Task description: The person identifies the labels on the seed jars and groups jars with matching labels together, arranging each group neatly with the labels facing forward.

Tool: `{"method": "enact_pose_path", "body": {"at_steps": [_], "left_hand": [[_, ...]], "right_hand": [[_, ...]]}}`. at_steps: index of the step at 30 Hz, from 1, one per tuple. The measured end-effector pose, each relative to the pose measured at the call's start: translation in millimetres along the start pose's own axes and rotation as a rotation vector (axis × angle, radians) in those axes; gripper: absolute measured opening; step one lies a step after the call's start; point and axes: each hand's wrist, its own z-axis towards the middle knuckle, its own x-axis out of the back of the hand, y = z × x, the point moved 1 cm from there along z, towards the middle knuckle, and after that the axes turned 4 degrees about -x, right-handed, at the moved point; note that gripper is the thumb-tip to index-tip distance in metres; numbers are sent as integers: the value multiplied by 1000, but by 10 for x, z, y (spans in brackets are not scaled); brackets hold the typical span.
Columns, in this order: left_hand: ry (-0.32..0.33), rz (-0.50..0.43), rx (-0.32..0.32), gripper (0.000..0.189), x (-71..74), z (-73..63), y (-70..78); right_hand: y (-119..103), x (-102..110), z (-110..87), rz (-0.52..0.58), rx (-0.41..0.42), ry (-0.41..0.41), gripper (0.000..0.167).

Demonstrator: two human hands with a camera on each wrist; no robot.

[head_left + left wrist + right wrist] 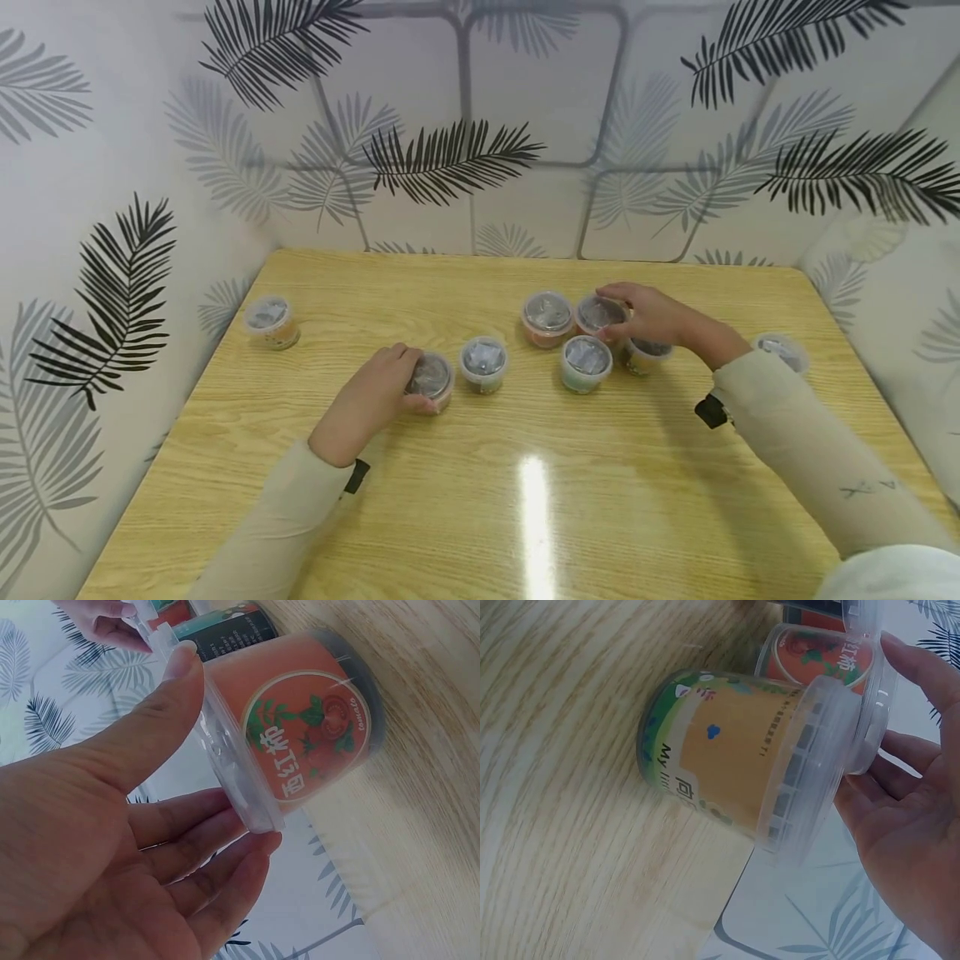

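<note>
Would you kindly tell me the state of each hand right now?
Left hand: closed, holding a tomato-labelled cup.
Right hand: closed, holding another red-labelled cup.

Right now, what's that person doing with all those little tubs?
A person is handling lidded plastic tubs on a wooden table. The fingers of the left hand grip a tomato-labelled tub by its lid. The right hand holds a second tomato tub the same way, with three tubs close around it. One tub stands beside the left hand's, one sits alone far left, and one is partly behind the right sleeve.
</note>
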Motion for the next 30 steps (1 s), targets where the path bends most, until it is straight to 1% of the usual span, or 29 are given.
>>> {"method": "enact_pose_path", "body": {"at_steps": [7,11,18,30], "left_hand": [[-22,-24,19,72,11,4,4],[-31,-26,25,74,-1,7,4],[-30,-11,23,74,17,15,11],[-22,-24,24,73,6,15,2]], "right_hand": [[22,-40,51,3,1,-9,81],[28,-73,71,8,5,-30,81],[60,-67,75,-22,21,-39,82],[52,-90,61,-1,69,-44,77]]}}
